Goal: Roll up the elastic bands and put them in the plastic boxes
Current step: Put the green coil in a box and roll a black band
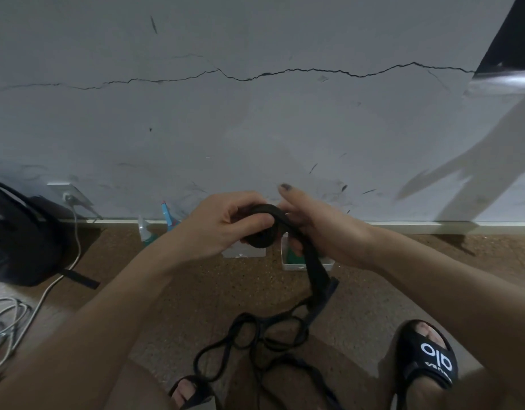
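Midway through rolling, the left hand (223,223) grips the black coil (259,229) while the right hand (317,229) pinches the elastic band (316,261) trailing below the fingers, so next comes more winding before the plastic box (307,265) just beyond.

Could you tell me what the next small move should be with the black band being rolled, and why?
Probably one more turn of the roll: the left hand grips a partly wound coil, while the right hand feeds the strap, and a long loose tail lies tangled on the floor, so it seems too soon for the plastic box.
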A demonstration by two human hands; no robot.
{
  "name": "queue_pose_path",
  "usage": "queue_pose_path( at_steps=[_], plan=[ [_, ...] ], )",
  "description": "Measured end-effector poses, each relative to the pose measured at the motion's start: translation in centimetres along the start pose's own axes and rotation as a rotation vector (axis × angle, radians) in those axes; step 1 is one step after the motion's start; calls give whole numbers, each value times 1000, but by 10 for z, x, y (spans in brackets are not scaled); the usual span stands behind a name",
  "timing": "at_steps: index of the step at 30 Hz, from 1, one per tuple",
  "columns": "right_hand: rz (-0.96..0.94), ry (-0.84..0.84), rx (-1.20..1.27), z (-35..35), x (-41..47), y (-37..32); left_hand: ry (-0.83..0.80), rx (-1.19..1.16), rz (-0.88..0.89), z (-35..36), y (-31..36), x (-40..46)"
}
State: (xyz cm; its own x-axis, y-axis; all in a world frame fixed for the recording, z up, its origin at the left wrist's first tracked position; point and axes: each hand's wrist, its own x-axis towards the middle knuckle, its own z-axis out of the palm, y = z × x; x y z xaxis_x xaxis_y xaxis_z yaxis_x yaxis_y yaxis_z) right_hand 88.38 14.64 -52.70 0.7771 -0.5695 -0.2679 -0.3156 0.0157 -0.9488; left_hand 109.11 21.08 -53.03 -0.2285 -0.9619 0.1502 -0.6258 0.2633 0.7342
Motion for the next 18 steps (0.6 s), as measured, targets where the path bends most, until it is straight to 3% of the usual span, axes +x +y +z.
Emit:
queue_pose_path(
  at_steps=[9,15,18],
  plan=[
    [-191,105,-339,-12,-9,-5,38,71,-23,-11,1,-7],
    [-412,251,-943,-6,-1,8,64,48,-39,-7,3,-5],
    [-398,278,-833,-4,0,13,96,13,-33,-7,2,-4]
  ],
)
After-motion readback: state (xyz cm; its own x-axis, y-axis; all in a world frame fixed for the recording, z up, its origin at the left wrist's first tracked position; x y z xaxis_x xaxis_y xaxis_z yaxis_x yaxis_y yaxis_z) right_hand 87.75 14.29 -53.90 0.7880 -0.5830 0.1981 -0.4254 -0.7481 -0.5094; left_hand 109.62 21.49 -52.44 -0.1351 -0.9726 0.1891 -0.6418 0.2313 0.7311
